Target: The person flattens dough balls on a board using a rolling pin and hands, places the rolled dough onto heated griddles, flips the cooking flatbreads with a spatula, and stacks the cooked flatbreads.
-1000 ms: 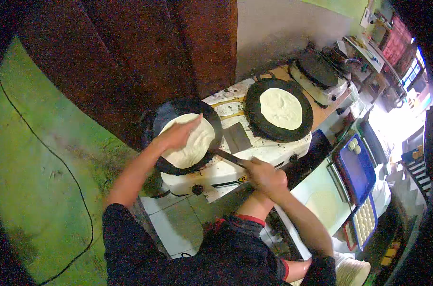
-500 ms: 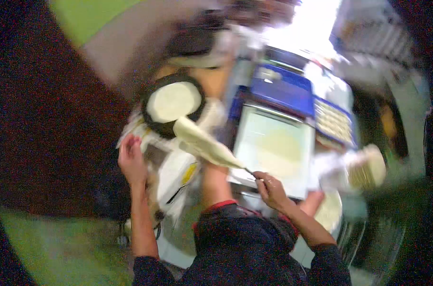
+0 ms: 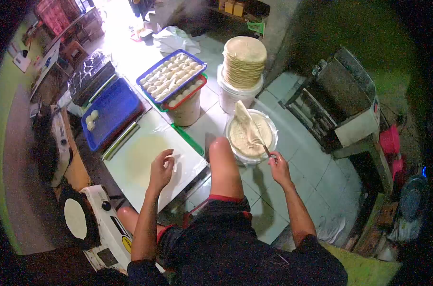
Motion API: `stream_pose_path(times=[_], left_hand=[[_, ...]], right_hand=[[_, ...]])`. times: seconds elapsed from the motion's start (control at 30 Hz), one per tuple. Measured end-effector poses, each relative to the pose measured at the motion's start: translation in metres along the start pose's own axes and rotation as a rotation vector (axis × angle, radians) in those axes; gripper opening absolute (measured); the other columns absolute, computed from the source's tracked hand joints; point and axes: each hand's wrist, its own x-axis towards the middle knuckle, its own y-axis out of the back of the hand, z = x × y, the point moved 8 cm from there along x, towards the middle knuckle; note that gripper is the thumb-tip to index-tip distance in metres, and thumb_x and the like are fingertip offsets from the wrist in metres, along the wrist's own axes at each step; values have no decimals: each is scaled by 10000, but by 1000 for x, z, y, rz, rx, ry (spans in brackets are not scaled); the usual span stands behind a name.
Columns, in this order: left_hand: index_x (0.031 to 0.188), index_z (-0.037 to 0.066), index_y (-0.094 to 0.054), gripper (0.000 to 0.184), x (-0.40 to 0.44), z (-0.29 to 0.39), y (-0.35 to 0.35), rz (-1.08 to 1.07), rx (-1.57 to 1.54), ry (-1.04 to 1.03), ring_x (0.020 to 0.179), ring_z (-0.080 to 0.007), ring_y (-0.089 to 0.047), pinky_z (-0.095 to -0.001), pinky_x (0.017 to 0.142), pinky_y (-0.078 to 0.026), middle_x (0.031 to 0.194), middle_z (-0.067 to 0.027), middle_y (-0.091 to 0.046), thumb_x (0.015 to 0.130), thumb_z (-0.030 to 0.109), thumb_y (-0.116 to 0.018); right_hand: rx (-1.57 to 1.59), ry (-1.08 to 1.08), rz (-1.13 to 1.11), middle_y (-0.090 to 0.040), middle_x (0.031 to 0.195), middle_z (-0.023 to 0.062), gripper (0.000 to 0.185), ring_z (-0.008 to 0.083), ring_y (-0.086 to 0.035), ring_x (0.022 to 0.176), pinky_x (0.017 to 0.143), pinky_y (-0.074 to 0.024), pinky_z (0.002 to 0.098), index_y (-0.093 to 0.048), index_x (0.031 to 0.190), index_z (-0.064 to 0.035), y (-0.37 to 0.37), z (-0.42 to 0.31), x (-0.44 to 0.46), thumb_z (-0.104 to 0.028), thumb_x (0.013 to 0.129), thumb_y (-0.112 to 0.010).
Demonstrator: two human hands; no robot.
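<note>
swung over the tub, the flatbread slants lengthwise away and left.

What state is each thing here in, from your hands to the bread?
Left hand: raised, empty.
Right hand: closed on dark handle.
Lifted flatbread: folded over.
Flatbread on pan: lying flat.
Bread stack: tall.
Left blue tray: mostly bare.
Upper blue tray: filled with dough balls.

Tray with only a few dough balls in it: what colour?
The tray is plain blue; it shows best in the head view.
</note>
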Motion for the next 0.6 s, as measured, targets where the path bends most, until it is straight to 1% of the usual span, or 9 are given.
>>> stream_pose_path(times=[0.03,0.13,0.23,0.27,0.37,0.4,0.5,0.53,0.6], left_hand=[[1219,-15,-627,280,4,4,-12,-35,13,-12,1066,-264,-667,-357,927,-536,1192,-183,-675,956,73,-589],[1208,-6,-639,276,-1,-2,-25,-91,46,102,1061,-271,-671,-362,924,-543,1180,-184,-680,946,66,-591],[1199,1,-646,272,-16,-18,-25,-108,126,138,1011,-277,-694,-370,892,-554,1149,-182,-693,940,71,-598],[1198,4,-647,270,-23,-26,-24,-113,142,150,1001,-276,-699,-369,882,-555,1142,-179,-696,942,76,-597],[1199,13,-651,270,-43,-44,-13,-103,131,204,977,-266,-713,-362,841,-553,1121,-169,-703,945,88,-599],[1201,15,-652,271,-47,-48,-7,-92,133,214,975,-264,-713,-360,838,-551,1119,-169,-703,945,90,-603],[1207,22,-648,283,-61,-68,7,-46,92,237,973,-264,-713,-375,844,-549,1127,-172,-701,937,103,-628],[1200,19,-647,281,-62,-71,9,-41,96,245,972,-276,-711,-381,851,-547,1117,-174,-700,933,103,-631],[1181,13,-646,281,-66,-71,13,-44,180,203,993,-306,-697,-394,874,-543,1116,-184,-690,917,108,-644]], right_hand=[[106,8,7,-707,824,115,226,238,-681,647,615,-545,386,-561,1194,-39,2,12,0,-146,998,-521],[450,-323,-205,-709,852,91,256,122,-635,582,511,-508,291,-570,1234,-42,-6,51,-5,-161,1015,-512],[540,-366,-262,-701,834,84,274,107,-599,506,453,-491,265,-566,1239,-31,-38,113,12,-188,1020,-514],[544,-352,-273,-692,864,86,288,122,-621,568,495,-507,287,-581,1204,-41,-49,139,19,-207,971,-613],[71,-83,-72,-686,917,93,323,158,-654,699,605,-540,337,-601,1141,-46,-56,179,21,-193,881,-722],[8,-65,-36,-676,947,101,344,207,-666,817,728,-542,373,-610,1086,-45,-50,169,18,-165,810,-776],[-113,-95,93,-683,947,110,338,238,-671,869,782,-534,373,-615,1086,-46,-39,168,9,-157,806,-769],[-132,-42,160,-689,869,116,263,244,-682,759,716,-543,357,-635,1043,-27,-36,168,8,-213,875,-718],[-41,-203,67,-687,801,107,252,223,-672,669,660,-542,355,-650,1004,-13,-45,188,10,-252,924,-662]])
